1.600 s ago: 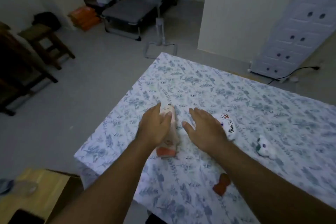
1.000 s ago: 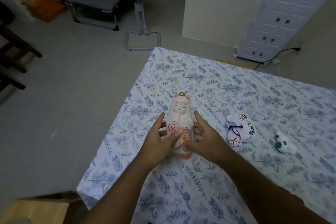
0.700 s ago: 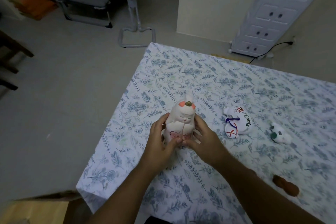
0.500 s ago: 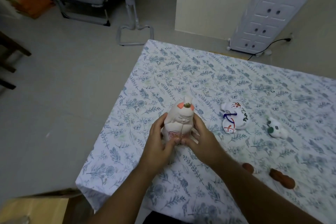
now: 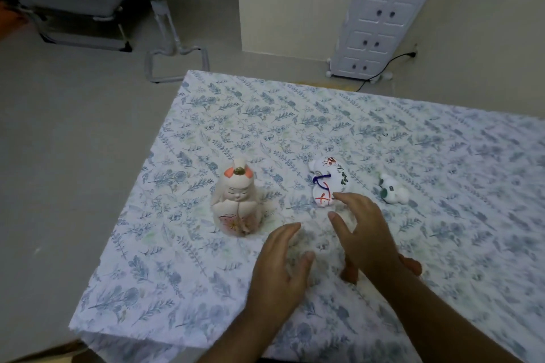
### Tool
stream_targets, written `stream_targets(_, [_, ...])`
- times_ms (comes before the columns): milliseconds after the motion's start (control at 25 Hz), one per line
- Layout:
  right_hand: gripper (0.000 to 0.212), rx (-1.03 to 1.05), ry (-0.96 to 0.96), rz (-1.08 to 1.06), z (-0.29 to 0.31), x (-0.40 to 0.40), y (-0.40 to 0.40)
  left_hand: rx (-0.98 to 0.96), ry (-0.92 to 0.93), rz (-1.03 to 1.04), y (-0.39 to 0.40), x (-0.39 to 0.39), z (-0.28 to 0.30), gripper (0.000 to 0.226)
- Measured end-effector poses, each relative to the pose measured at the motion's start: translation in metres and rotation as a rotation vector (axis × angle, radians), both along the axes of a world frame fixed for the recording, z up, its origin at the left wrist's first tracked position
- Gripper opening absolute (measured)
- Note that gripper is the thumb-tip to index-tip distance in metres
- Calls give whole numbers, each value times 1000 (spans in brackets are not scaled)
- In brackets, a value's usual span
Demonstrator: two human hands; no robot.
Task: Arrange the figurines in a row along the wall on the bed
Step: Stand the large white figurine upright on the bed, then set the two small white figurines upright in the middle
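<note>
The tall doll figurine (image 5: 237,203) stands upright near the bed's (image 5: 206,289) left edge. My left hand (image 5: 280,271) and right hand (image 5: 362,233) hover beside it, each grip wide, holding nothing.

tall pink-white doll figurine (image 5: 237,203) stands upright; painted figurine (image 5: 327,181) and white-green figurine (image 5: 393,193) lie sideways.

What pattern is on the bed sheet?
The bed sheet is white with blue-grey leaf and flower sprigs, seen in the head view.
</note>
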State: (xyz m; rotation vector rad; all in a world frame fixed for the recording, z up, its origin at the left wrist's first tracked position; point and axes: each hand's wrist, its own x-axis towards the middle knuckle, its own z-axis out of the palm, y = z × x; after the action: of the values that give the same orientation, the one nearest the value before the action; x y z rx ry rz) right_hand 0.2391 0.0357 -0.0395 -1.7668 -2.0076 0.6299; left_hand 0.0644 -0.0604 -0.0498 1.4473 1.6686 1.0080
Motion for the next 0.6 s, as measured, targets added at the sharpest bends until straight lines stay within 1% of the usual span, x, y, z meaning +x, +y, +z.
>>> stream_targets(40, [38,1,-16,-49,-3,17,7,-41,-11,-7,21,15,0,45])
stream_targets(160, [41,-22,-12,-215,-12,68,33,-176,-64,76,88,51,2,46])
stream_targets(240, [49,-91,-11,-320,-21,98,54,-275,-46,162,125,64,-11,36])
stream_targets(280, [54,-157,-16,-365,-28,112,65,-322,1,198,141,69,-21,39])
stream_targets(360, [61,-276,-57,-378,-44,133,85,-445,173,198,163,79,-43,70])
stream_targets(400, [62,-300,-63,-356,-51,139,90,-477,235,196,168,83,-55,84])
stream_targets(440, [60,-289,-45,-331,-57,141,94,-465,234,220,170,89,-60,91])
stream_targets(520, [56,-251,65,-306,-64,144,98,-367,90,281,169,102,-50,83])
stream_targets(600, [56,-275,222,-314,-63,142,99,-304,-49,304,172,116,-38,82])
